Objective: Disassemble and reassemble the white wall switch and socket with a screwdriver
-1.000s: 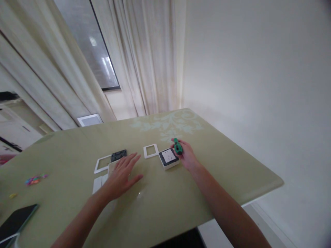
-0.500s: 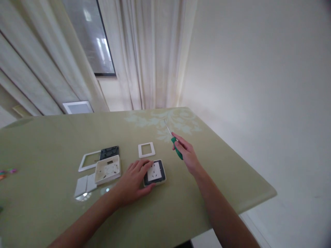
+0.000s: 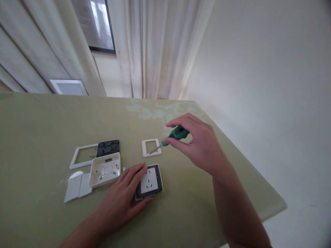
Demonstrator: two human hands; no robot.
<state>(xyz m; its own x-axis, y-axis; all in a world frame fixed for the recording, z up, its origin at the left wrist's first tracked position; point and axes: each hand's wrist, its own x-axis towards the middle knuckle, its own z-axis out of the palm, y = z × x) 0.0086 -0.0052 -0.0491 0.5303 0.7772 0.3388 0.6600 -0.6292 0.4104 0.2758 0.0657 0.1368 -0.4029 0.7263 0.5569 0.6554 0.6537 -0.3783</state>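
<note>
A wall socket with a white face in a dark frame lies on the olive table. My left hand rests on its left side, fingers laid flat over its edge and thumb at its near edge. My right hand hovers above and right of the socket, fingers closed round a green-handled screwdriver. The screwdriver's thin metal tip points down-left over a small white square frame.
Left of the socket lie a white back box, a black insert, a larger white frame and two flat white plates. The table's right edge drops off near my right forearm. Curtains hang behind.
My right hand has risen and turned the screwdriver from pointing up and away to pointing down-left. The camera has moved closer. My left hand has stayed on the socket.
</note>
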